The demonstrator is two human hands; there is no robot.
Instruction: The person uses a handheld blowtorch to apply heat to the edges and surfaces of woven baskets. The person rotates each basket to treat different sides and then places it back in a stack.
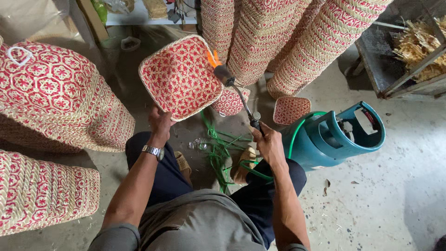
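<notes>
My left hand [160,122] grips the near rim of a square red-and-cream woven basket [180,76], held up with its patterned bottom facing me. My right hand [267,142] is closed on the handle of a gas torch [239,95]; its black nozzle shows an orange flame [213,58] touching the basket's right edge. A green hose [297,128] runs from the torch to a teal gas cylinder [332,137] lying on its side to my right.
Stacks of matching woven baskets stand at the left [55,102], lower left [42,193] and back [278,32]. Two small baskets [290,109] lie on the concrete floor beyond the torch. Green straps [218,148] lie by my feet. A metal rack with straw [409,56] is at right.
</notes>
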